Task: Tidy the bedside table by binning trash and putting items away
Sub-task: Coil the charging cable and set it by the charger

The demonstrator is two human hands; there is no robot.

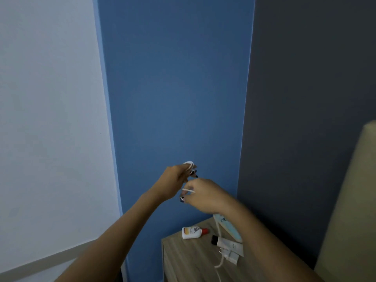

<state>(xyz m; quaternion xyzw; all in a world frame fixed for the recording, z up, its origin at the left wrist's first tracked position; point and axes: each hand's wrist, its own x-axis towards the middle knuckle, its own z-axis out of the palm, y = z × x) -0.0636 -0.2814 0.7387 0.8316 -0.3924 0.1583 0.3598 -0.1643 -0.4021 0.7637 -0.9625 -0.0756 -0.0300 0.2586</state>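
White charging cable (220, 259) runs from the wooden bedside surface (189, 259) at lower right up to both hands at centre frame. Left hand (177, 176) pinches a loop of it; right hand (201, 195) closes on another strand just below. Small white bottle with a red cap (192, 232), a white tube with a black cap (226, 243) and a white plug (231, 256) lie on the surface.

Two bare forearms rise from the bottom edge of the frame toward its centre, with no sleeves, watch or bracelets on them. The left hand (176, 176) and right hand (200, 195) have long fingernails (181, 199) painted dark with pale tips
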